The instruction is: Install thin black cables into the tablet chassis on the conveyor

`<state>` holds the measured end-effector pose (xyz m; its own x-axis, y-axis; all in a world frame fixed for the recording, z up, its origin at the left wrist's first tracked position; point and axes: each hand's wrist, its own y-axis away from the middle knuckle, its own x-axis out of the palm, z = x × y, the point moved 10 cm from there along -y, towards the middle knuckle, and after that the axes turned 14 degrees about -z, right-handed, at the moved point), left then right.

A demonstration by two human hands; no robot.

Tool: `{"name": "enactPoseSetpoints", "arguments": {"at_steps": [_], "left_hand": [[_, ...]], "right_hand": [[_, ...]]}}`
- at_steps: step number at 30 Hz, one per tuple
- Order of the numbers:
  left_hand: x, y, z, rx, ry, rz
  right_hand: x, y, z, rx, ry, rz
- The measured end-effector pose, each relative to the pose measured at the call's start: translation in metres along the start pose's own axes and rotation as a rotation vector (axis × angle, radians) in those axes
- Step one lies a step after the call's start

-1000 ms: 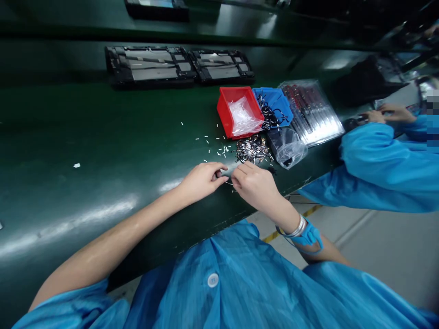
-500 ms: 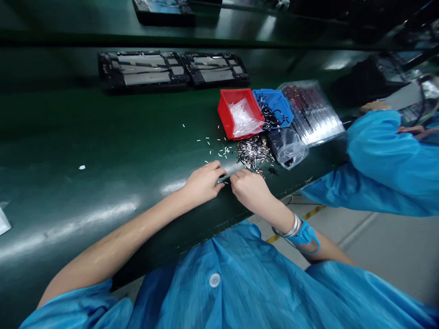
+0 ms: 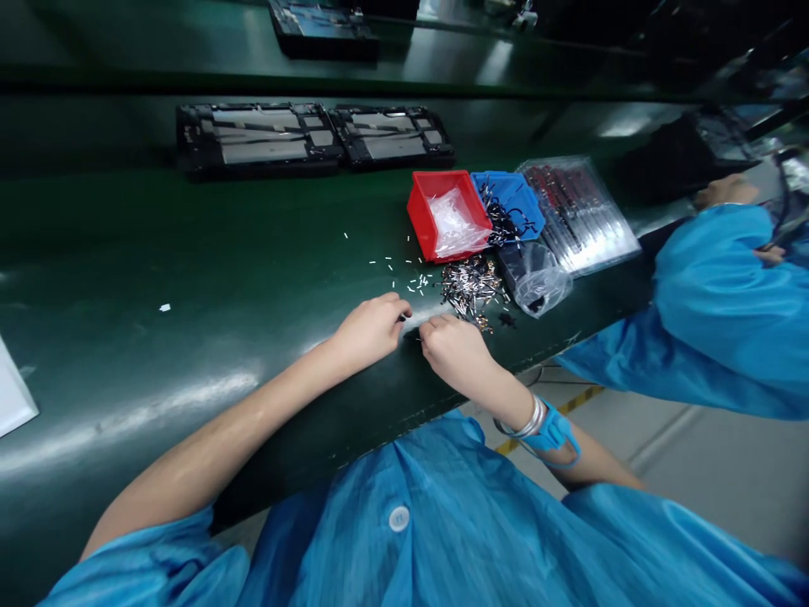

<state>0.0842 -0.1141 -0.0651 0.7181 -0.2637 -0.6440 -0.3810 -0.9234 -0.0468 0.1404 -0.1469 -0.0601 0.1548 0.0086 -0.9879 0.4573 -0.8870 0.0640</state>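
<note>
My left hand (image 3: 372, 329) rests at the bench surface with its fingers curled together around something small and dark at the tips. Just to its right, my right hand (image 3: 461, 352) is closed in a pinch, and a tiny pale sliver shows at its fingertips. What either hand holds is too small to name. A narrow gap separates the two hands. Beyond my right hand lies a pile of small metallic and black parts (image 3: 471, 287). Short white strips (image 3: 420, 282) are scattered on the green bench (image 3: 253, 244) past my fingers.
A red bin (image 3: 420, 215) holds clear plastic bags; a blue bin (image 3: 534, 221) holds black pieces. Beside them are a clear bag (image 3: 543, 287) and a clear tray (image 3: 607, 240) of strips. Two black device frames (image 3: 265, 139) lie behind. A co-worker's blue sleeve (image 3: 714, 270) is at right.
My left fingers have curled in more, and the thin piece that showed between the hands is less visible. The whole view has shifted slightly.
</note>
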Motion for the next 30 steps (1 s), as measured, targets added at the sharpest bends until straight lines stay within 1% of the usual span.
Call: {"name": "enactPoseSetpoints", "arguments": {"at_steps": [1, 2, 4, 7, 8, 10, 12, 14, 17, 19, 22, 24, 27, 30], "left_hand": [[-0.001, 0.000, 0.000, -0.025, 0.040, -0.005], [-0.001, 0.001, 0.000, -0.052, 0.088, -0.004], [0.002, 0.002, 0.002, -0.116, 0.217, 0.037], [0.010, 0.003, 0.005, -0.226, 0.459, 0.138], [0.010, 0.003, 0.006, -0.259, 0.538, 0.156], [0.006, 0.001, 0.006, -0.306, 0.677, 0.157], [-0.001, -0.002, 0.005, -0.329, 0.790, 0.131], [-0.009, -0.004, 0.004, -0.337, 0.873, 0.082], [-0.021, -0.005, 0.002, -0.329, 0.938, -0.011], [-0.026, -0.004, 0.001, -0.319, 0.945, -0.061], [-0.032, -0.004, -0.001, -0.280, 0.915, -0.136], [-0.037, -0.004, -0.001, -0.248, 0.892, -0.182], [-0.043, -0.004, 0.001, -0.223, 0.848, -0.229], [-0.049, -0.005, 0.004, -0.205, 0.752, -0.253]], "right_hand": [[-0.001, -0.001, 0.001, -0.018, -0.001, -0.035], [-0.006, -0.002, 0.003, -0.046, -0.005, -0.097], [-0.023, -0.002, 0.006, -0.131, -0.016, -0.289], [-0.055, 0.004, 0.009, -0.283, -0.043, -0.602], [-0.064, 0.006, 0.008, -0.320, -0.057, -0.673], [-0.078, 0.005, 0.005, -0.358, -0.095, -0.756], [-0.088, 0.001, 0.000, -0.356, -0.143, -0.799], [-0.097, -0.003, -0.005, -0.320, -0.213, -0.845], [-0.106, -0.005, -0.019, -0.209, -0.378, -0.949], [-0.107, -0.006, -0.027, -0.135, -0.471, -0.990], [-0.104, -0.010, -0.035, -0.076, -0.557, -0.979], [-0.103, -0.013, -0.039, -0.065, -0.623, -0.959], [-0.105, -0.018, -0.043, -0.083, -0.704, -0.923], [-0.106, -0.024, -0.040, -0.137, -0.739, -0.852]]}}
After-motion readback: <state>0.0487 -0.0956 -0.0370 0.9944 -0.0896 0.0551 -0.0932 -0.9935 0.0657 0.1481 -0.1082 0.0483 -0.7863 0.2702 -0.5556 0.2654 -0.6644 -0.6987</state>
